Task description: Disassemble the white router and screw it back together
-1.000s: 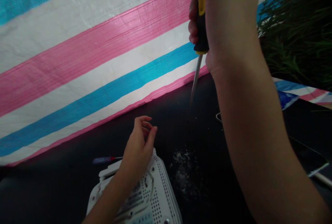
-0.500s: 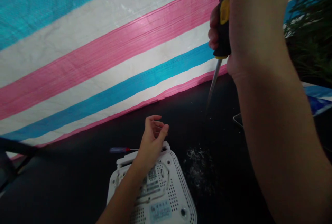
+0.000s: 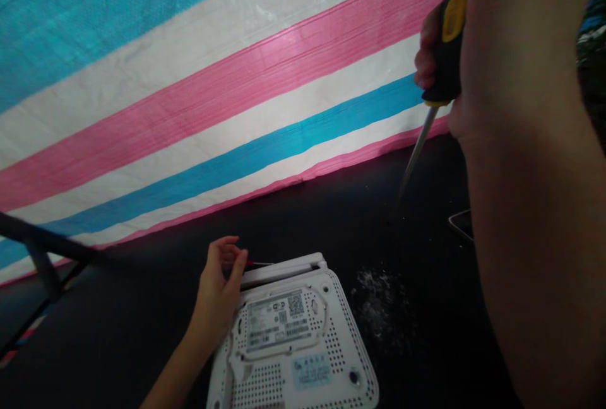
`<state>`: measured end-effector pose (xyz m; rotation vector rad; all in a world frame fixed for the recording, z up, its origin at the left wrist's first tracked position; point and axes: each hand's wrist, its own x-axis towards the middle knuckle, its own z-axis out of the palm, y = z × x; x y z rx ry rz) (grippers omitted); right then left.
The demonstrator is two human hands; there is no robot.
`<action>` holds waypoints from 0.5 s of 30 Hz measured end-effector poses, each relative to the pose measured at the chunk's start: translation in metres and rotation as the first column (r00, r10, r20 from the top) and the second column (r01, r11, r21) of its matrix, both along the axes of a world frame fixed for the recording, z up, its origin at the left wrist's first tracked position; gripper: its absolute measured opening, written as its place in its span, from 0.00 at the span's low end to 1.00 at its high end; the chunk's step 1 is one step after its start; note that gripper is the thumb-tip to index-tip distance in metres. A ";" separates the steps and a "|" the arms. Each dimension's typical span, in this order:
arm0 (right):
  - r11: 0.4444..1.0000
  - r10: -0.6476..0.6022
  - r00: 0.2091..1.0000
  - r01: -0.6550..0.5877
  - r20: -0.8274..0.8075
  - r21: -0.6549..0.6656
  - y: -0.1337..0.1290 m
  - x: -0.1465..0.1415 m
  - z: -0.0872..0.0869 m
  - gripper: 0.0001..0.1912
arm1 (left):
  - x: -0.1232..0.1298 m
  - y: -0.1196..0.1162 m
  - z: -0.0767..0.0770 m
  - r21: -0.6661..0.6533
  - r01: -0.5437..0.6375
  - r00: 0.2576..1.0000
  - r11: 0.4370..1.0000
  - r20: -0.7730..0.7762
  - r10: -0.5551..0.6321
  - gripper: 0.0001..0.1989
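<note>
My right hand (image 3: 502, 43) is raised at the upper right, its fingers wrapped round the black and yellow handle of a screwdriver (image 3: 447, 62). The metal shaft points down and a little left, its tip blurred in the air over the dark surface. A white router (image 3: 331, 346) lies upside down at the bottom middle, with vents, a printed label and a blue sticker showing. My left hand (image 3: 220, 279) is over its far left corner, fingers loosely curled and thumb apart. Behind that hand a second screwdriver (image 3: 250, 263) shows its red collar and thin shaft; its handle is hidden.
White crumbs (image 3: 383, 308) are scattered on the black tabletop (image 3: 426, 358) right of the router. A thin pale loop (image 3: 459, 223) lies near my right forearm. Behind hangs a striped plastic sheet (image 3: 213, 131). A dark metal frame (image 3: 45, 251) stands at the left.
My left hand has moved left across the router to its far left corner, uncovering the label and now covering the second screwdriver's handle. The view has shifted slightly; my right hand keeps the screwdriver raised.
</note>
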<state>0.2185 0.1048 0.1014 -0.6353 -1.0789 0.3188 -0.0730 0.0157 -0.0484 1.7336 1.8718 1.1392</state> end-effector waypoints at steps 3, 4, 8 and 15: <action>0.998 -0.011 1.000 0.012 0.010 -0.055 -0.002 -0.003 0.001 0.10 | -0.003 -0.003 -0.012 -0.058 0.047 0.999 0.997 -0.018 -0.049 0.15; 0.997 -0.011 1.000 0.011 0.005 -0.074 -0.003 -0.005 0.001 0.10 | -0.002 -0.002 -0.014 -0.070 0.060 0.998 0.996 -0.029 -0.062 0.15; 0.997 -0.004 1.000 0.003 -0.011 -0.076 -0.005 -0.010 0.000 0.10 | -0.001 0.001 -0.017 -0.111 0.071 0.993 0.991 -0.090 -0.081 0.14; 0.999 0.015 1.000 -0.015 0.011 -0.036 -0.004 -0.008 -0.002 0.10 | -0.003 -0.002 -0.012 -0.122 0.017 0.967 0.992 -0.251 -0.047 0.14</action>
